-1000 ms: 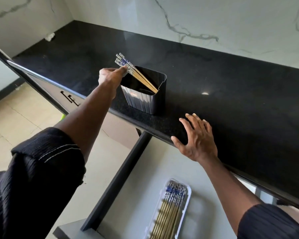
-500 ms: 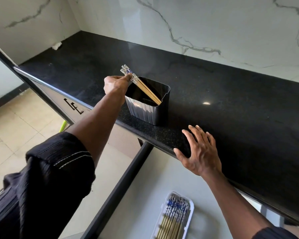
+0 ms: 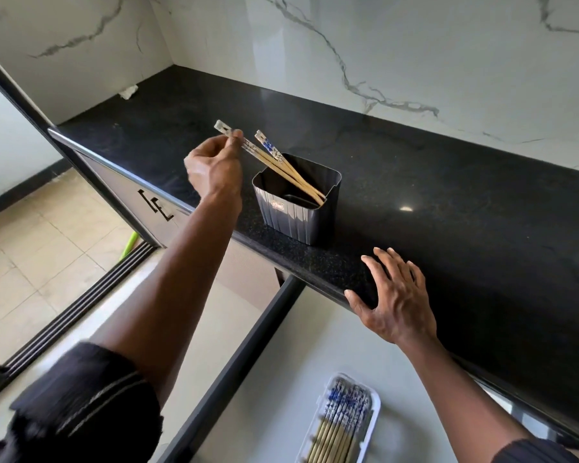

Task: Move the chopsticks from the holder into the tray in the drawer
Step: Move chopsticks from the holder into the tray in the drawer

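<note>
Wooden chopsticks (image 3: 248,149) in left hand (image 3: 214,168)

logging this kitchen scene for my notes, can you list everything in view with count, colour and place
black ribbed plastic holder: one, black, on the countertop near its front edge
bamboo chopsticks with blue-and-white tops: a few, tan, leaning in the holder; one pinched at its top end
white oblong plastic tray: one, white, in the open drawer, filled with matching chopsticks
open grey drawer: one, pale grey with a dark rim, below the countertop
black speckled stone countertop: one, black, along the marble walls
crumpled white scrap: one, white, far left corner
green stick-like object: one, green, by the floor
left hand: grip closed on a chopstick top
right hand: open, flat on the countertop edge
</note>
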